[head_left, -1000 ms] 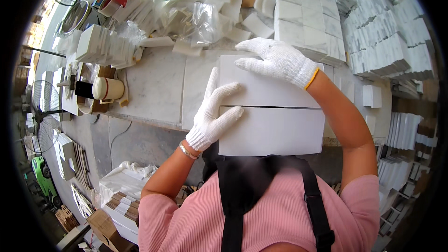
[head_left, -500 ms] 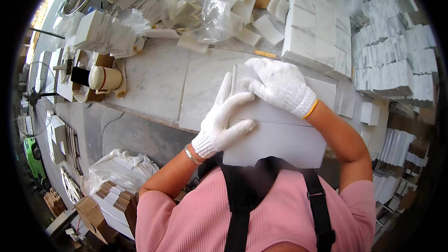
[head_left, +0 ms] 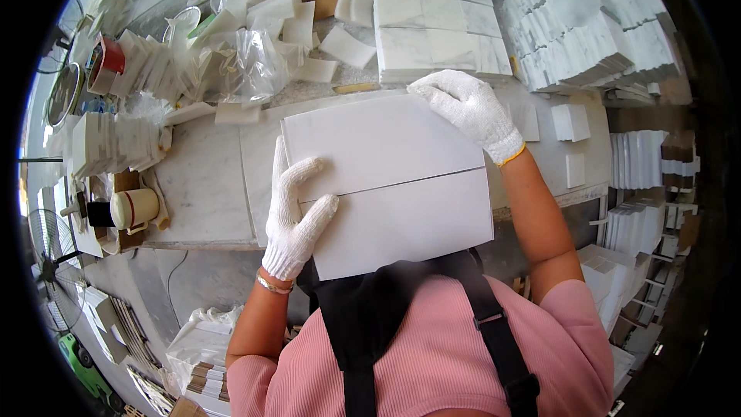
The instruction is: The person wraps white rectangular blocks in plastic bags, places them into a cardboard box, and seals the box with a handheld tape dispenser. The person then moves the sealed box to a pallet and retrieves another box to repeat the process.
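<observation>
In front of my body, a white cardboard box (head_left: 390, 177) lies with its two top flaps folded down, meeting at a thin seam. Along its left side rests my left hand (head_left: 292, 216) in a white knit glove, thumb and forefinger over the top and the other fingers against the side wall. My right hand (head_left: 467, 112), gloved the same way with a yellow cuff edge, is bent over the far right edge of the box. Its fingertips are close together there, and the thumb is hard to make out. The inside of the box is hidden.
Marble slabs form the worktable (head_left: 204, 185). Beyond the box stand rows of marble tiles (head_left: 432, 11), with more stacks (head_left: 594, 27) at right. White foam sheets (head_left: 347, 46) and clear plastic (head_left: 258, 62) lie at the back. A cream mug (head_left: 135, 208) stands at left.
My right hand has moved from the top of the box to its far right edge, uncovering the flaps. The box appears turned slightly, with the whole view shifted. My left hand stays at its side.
</observation>
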A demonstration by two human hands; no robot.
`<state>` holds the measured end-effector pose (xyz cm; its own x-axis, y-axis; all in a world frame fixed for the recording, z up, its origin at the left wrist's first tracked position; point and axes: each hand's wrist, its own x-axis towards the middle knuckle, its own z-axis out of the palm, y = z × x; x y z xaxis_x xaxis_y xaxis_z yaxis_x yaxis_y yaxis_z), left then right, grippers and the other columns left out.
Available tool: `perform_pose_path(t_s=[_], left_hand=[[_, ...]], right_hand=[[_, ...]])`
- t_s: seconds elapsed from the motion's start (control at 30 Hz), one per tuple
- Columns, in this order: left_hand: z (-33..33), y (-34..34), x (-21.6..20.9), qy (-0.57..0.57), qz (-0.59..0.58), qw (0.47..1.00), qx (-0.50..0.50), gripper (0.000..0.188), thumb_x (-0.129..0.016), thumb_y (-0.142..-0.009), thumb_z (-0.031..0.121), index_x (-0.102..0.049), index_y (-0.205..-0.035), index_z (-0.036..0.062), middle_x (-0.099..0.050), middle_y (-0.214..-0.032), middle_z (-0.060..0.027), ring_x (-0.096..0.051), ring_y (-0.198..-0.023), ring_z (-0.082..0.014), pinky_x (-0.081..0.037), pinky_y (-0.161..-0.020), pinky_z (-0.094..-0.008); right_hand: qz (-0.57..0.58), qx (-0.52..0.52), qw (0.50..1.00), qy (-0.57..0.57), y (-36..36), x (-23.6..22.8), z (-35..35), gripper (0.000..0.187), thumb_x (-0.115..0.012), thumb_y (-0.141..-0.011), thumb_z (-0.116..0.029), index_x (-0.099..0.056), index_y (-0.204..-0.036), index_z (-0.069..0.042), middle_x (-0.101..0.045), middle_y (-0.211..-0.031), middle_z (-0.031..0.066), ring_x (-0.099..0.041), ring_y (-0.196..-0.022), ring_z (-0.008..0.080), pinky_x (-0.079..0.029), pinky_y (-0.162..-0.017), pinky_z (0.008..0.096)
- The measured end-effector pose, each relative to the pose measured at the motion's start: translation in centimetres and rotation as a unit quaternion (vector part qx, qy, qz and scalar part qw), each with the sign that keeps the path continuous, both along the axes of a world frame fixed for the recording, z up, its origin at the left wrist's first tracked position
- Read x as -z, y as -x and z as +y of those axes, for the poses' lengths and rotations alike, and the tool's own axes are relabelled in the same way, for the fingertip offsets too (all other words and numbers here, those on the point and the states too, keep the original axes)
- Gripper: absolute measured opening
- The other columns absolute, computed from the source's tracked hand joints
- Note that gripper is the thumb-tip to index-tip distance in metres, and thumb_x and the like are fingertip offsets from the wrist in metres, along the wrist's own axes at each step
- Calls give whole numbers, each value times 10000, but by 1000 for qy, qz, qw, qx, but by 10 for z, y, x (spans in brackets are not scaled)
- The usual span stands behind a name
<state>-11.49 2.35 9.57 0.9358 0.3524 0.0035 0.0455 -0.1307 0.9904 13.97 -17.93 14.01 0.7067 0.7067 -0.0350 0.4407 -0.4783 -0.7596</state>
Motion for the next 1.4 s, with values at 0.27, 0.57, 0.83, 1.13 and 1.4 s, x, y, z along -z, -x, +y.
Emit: perform_pose_path(t_s=[0.27, 0.57, 0.83, 1.13, 1.4], left_hand=[[-2, -1, 2, 76, 41, 996, -16, 523, -688, -864, 60, -539, -1364, 20, -165, -1661, -235, -208, -1546, -295, -274, -1195, -392], [5, 3, -12, -108, 34, 994, 5, 502, -702, -915, 267, -575, -1383, 136, -168, -1650, -283, -171, -1557, -342, -411, -1121, -388], [4, 5, -1, -129, 10, 991, -12, 497, -687, -905, 351, -577, -1357, 176, -136, -1659, -276, -286, -1503, -406, -378, -1146, -395], [7, 0, 0, -204, -35, 978, -25, 488, -676, -899, 399, -584, -1344, 221, -214, -1584, -373, -268, -1451, -521, -345, -1155, -487], [-1, -8, 13, -138, -64, 988, -33, 488, -630, -913, 367, -564, -1353, 167, -252, -1571, -341, -369, -1381, -516, -397, -1069, -562]], right_hand=[[-63, -17, 998, -6, 3, -1, 3, 268, -648, -937, -270, -748, -1039, -44, -744, -1023, 110, -695, -973, 242, -529, -884, 348], [-51, -125, 990, 52, -15, -6, -1, 292, -619, -965, -270, -730, -1066, -20, -727, -1022, 157, -678, -1014, 286, -510, -913, 371], [-97, -202, 974, 29, -3, -93, 110, 406, -606, -989, -317, -679, -1190, 28, -705, -1143, 153, -661, -1078, 245, -489, -955, 334], [-75, -262, 962, 7, 21, -101, 385, 662, -595, -930, -566, -650, -1300, -21, -684, -1238, 151, -631, -1155, 264, -453, -1021, 344], [-75, -170, 967, 172, 40, -88, 550, 773, -781, -747, -553, -667, -1240, 32, -708, -1113, 150, -667, -996, 257, -518, -857, 372]])
